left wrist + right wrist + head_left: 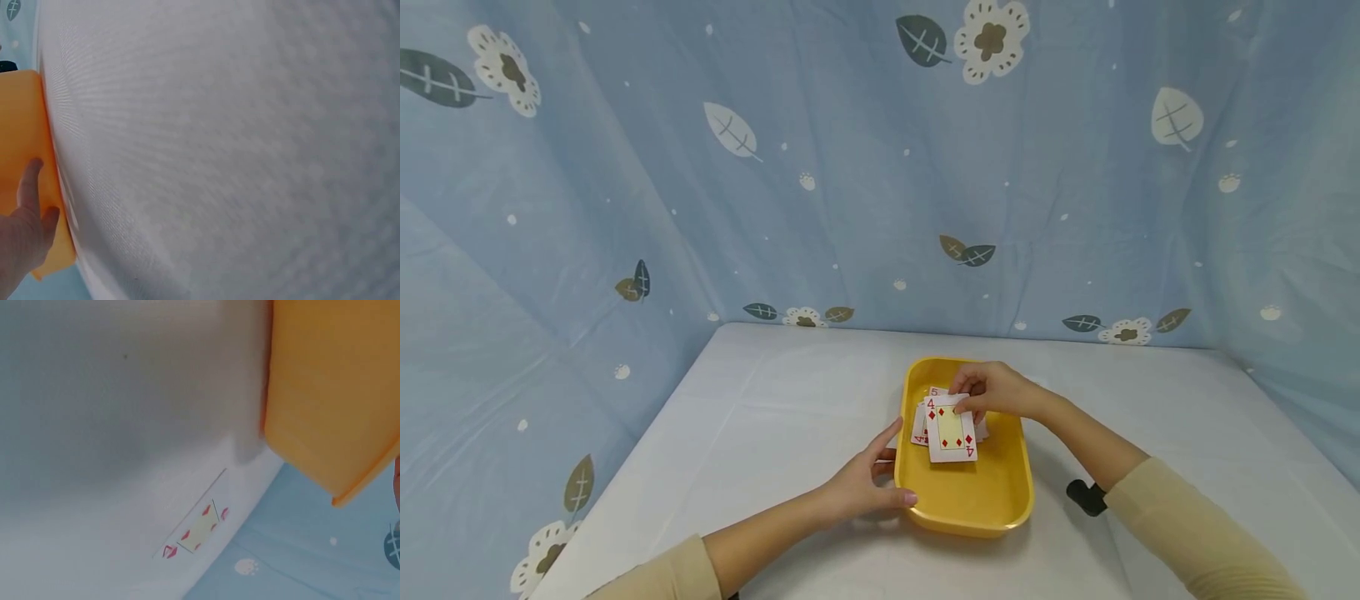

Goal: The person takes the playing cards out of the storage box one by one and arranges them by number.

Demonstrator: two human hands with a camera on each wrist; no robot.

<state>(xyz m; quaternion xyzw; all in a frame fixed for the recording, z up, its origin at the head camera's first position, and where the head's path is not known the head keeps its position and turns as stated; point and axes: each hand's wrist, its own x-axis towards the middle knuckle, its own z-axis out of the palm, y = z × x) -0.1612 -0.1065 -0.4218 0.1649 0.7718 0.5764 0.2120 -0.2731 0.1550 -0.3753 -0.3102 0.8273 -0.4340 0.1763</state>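
In the head view, my right hand (997,390) reaches over the yellow tray (977,508) and pinches a four of diamonds playing card (950,437) by its upper right side, thumb on its face. Under it lie more playing cards (919,427), partly covered; a red 5 and a red 4 show at their corners. My left hand (865,485) is at the tray's left side, fingers spread and fairly straight against the outer wall, thumb tip at the rim. The left wrist view shows those fingertips (31,178) touching the wall. Only a sliver of the right hand appears in the right wrist view.
A card with red diamonds (199,531) lies face up on the white tablecloth (94,425) beside the tray. Below the right forearm is a black object (1086,497), partly hidden by the sleeve. A blue patterned curtain (850,167) hangs behind the table.
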